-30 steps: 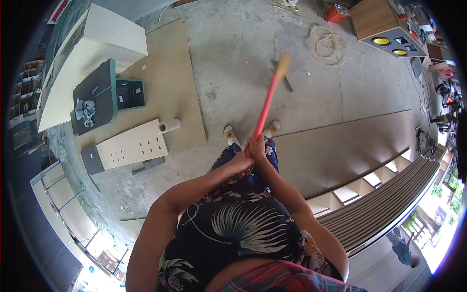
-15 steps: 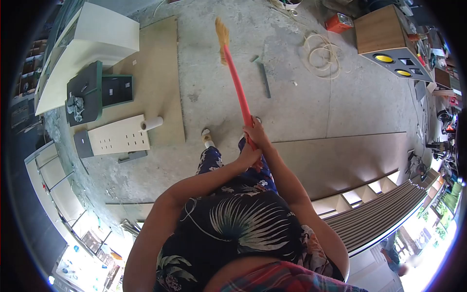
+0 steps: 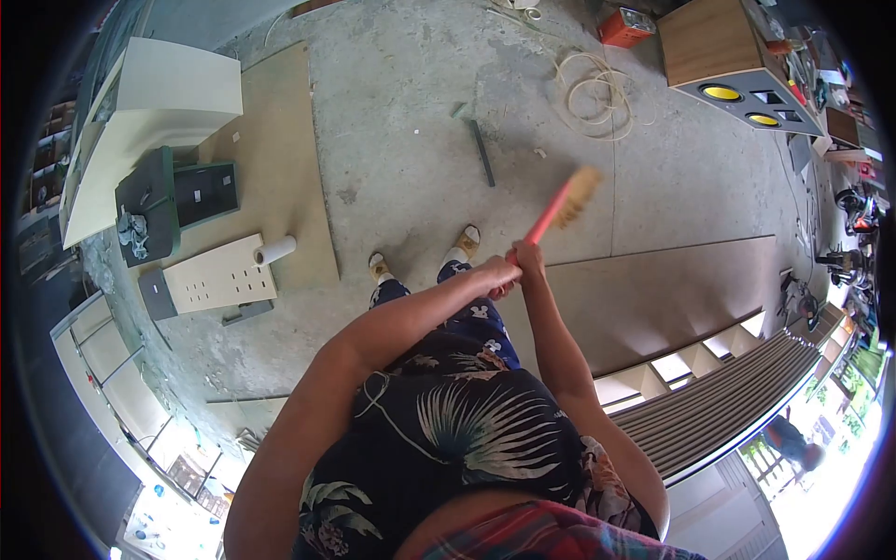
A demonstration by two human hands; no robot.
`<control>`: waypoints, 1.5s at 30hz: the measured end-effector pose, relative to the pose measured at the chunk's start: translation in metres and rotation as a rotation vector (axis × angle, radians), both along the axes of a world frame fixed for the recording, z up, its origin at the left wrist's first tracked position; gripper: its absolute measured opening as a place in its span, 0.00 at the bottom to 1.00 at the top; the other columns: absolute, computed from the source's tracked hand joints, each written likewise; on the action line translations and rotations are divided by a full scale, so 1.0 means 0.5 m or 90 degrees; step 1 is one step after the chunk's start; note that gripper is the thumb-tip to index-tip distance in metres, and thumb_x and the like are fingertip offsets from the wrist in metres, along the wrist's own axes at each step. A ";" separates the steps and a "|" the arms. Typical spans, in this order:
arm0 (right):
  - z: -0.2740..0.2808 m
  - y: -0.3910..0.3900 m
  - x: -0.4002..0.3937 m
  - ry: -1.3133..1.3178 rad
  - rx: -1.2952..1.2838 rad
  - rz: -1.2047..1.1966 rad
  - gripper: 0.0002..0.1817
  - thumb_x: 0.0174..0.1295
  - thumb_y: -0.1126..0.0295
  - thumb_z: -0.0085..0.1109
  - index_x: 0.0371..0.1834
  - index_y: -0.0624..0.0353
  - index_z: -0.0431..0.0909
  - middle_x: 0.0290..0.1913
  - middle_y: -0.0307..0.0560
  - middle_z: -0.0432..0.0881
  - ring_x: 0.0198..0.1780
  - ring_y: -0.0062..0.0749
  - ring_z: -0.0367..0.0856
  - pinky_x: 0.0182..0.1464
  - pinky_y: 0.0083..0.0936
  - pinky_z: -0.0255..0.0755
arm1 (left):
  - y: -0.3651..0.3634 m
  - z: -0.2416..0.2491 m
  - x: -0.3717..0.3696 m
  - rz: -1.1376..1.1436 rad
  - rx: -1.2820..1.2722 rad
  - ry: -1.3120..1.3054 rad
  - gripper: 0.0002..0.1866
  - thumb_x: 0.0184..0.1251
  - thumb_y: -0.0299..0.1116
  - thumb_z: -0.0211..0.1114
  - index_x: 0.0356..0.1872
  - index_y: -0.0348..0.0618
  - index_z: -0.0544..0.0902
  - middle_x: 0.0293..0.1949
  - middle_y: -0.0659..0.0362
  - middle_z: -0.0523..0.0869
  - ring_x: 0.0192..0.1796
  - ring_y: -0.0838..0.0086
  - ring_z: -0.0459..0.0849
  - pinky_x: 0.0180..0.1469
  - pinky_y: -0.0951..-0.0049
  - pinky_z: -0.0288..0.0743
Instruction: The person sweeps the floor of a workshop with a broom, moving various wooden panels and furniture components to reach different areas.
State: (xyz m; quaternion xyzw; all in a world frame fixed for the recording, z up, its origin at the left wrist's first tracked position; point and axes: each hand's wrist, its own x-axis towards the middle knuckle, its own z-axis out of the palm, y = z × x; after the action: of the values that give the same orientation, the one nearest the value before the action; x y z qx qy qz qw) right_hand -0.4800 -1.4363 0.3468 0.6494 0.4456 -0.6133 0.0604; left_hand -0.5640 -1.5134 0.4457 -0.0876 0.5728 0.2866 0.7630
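A broom with a red handle [image 3: 549,217] and tan bristles [image 3: 581,194] points forward and to the right over the concrete floor. Its bristle end is blurred by motion. My left hand [image 3: 499,277] wraps round the handle near my waist, fingers closed. Just ahead of it, my right hand [image 3: 528,259] grips the same handle, also closed. Part of the handle is hidden by both hands. Beyond the broom on the floor lie a dark strip [image 3: 482,152] and a small pale scrap [image 3: 540,152].
On the left are a large board [image 3: 289,159], a dark green-edged box [image 3: 205,193], a perforated panel [image 3: 219,274] and a white roll [image 3: 275,249]. At right lie a coiled hose [image 3: 597,98], a speaker cabinet [image 3: 714,47] and a brown sheet [image 3: 672,289]. A person [image 3: 793,441] is outside, lower right.
The broom has swung from pointing straight ahead to the right, its bristles now closer to me. Both hands moved slightly right with it. My feet show more fully, and the view has shifted.
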 end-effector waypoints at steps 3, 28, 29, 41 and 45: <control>-0.084 -0.022 -0.092 0.065 0.047 0.213 0.07 0.46 0.70 0.51 0.18 0.63 0.71 0.16 0.44 0.73 0.17 0.29 0.72 0.20 0.25 0.67 | -0.041 -0.030 -0.023 0.184 0.013 0.093 0.06 0.45 0.29 0.55 0.22 0.39 0.69 0.11 0.62 0.67 0.08 0.77 0.65 0.08 0.77 0.56; -0.103 -0.030 -0.362 -0.017 0.051 0.326 0.08 0.43 0.72 0.51 0.13 0.66 0.73 0.17 0.50 0.76 0.18 0.30 0.75 0.20 0.27 0.68 | -0.092 -0.063 -0.296 0.419 0.094 -0.189 0.09 0.49 0.32 0.55 0.16 0.44 0.66 0.12 0.61 0.68 0.09 0.76 0.66 0.07 0.76 0.57; -0.102 -0.039 -0.403 -0.012 0.077 0.388 0.07 0.43 0.73 0.51 0.18 0.67 0.73 0.17 0.49 0.76 0.18 0.30 0.75 0.20 0.27 0.68 | -0.103 -0.065 -0.309 0.472 0.070 -0.179 0.09 0.49 0.31 0.55 0.16 0.45 0.65 0.12 0.62 0.67 0.09 0.76 0.66 0.07 0.77 0.56; 0.089 -0.183 -0.625 0.238 0.068 0.255 0.18 0.48 0.75 0.50 0.45 0.62 0.64 0.18 0.41 0.70 0.16 0.22 0.69 0.17 0.21 0.65 | -0.207 0.049 -0.458 0.333 0.168 0.240 0.07 0.48 0.30 0.52 0.18 0.38 0.68 0.13 0.59 0.70 0.11 0.75 0.70 0.11 0.77 0.65; 0.085 -0.160 -0.569 0.172 0.073 0.160 0.09 0.49 0.75 0.50 0.34 0.62 0.65 0.16 0.40 0.68 0.15 0.23 0.68 0.16 0.20 0.65 | -0.202 0.048 -0.477 0.142 0.150 0.073 0.08 0.45 0.29 0.52 0.23 0.33 0.70 0.13 0.56 0.73 0.11 0.70 0.74 0.13 0.73 0.69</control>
State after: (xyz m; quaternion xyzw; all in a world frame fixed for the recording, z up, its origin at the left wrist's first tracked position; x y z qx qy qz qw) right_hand -0.7646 -1.5165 0.3893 0.5024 0.5616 -0.6563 0.0392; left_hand -0.8024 -1.6142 0.4695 -0.0439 0.5645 0.4390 0.6976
